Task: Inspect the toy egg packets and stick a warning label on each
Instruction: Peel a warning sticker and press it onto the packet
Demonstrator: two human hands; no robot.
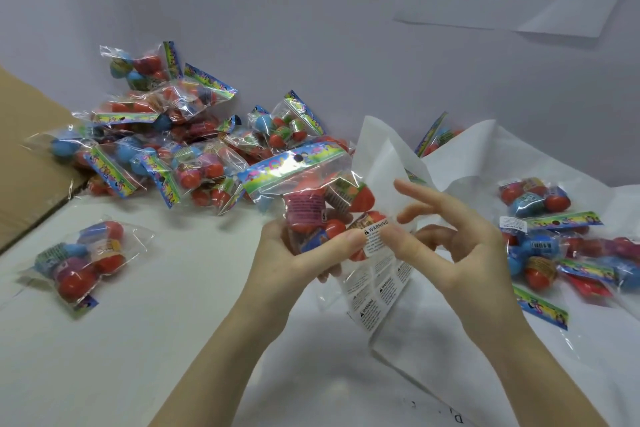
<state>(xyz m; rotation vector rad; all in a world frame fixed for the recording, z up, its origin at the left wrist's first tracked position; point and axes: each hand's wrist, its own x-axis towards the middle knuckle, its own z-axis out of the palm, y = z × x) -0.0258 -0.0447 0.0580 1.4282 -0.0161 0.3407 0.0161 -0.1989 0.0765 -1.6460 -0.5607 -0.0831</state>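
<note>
1. Fingers of the left hand point(294, 253) curl round the lower half of a toy egg packet point(311, 198), thumb lying across its front, so the clear face is turned up toward the camera and held steady for labelling.
2. Right hand point(460, 246) meets it from the side: thumb and forefinger seem to pinch or press the edge of a white warning label point(375, 236) on the packet's front, while the other fingers fan apart, probably to stay clear of the adhesive.
3. Label sheet point(377, 291) hangs just below the packet, apparently trapped under the left fingers, which keeps the next labels close.
4. Unlabelled packets point(180, 142) are heaped at the back left by a cardboard box point(27, 156); one packet point(83, 260) lies alone at the near left.
5. Packets at the right point(554, 236) rest on white paper point(485, 156), one showing a label, so this looks like the finished side.
</note>
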